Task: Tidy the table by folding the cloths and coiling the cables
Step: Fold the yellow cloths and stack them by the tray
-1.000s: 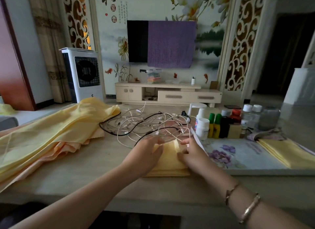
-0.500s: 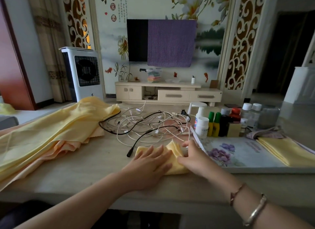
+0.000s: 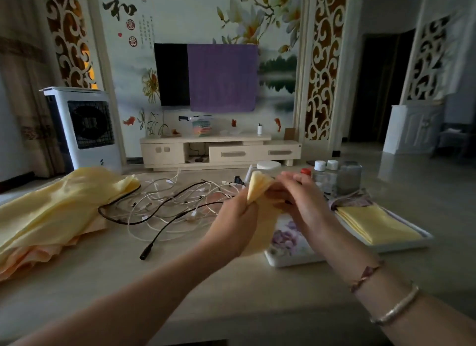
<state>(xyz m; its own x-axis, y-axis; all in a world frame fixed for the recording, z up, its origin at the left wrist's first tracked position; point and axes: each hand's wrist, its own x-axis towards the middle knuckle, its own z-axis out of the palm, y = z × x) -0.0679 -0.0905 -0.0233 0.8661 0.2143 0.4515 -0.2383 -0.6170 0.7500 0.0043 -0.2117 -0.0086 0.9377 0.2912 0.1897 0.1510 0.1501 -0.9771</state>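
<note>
Both hands are holding a small folded yellow cloth point(image 3: 257, 190) above the desk point(image 3: 180, 276): left hand point(image 3: 231, 224) fingers gripping its lower end, right hand point(image 3: 300, 199) pinching its side. Tangled cables point(image 3: 170, 206) lying behind, yellow cloth pile point(image 3: 51, 212) at left.

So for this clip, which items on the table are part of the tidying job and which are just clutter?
Job:
small yellow cloth, held by left hand and right hand
yellow cloth pile
tangled cables
folded cloth on tray

Lying about:
bottles
jar
</note>
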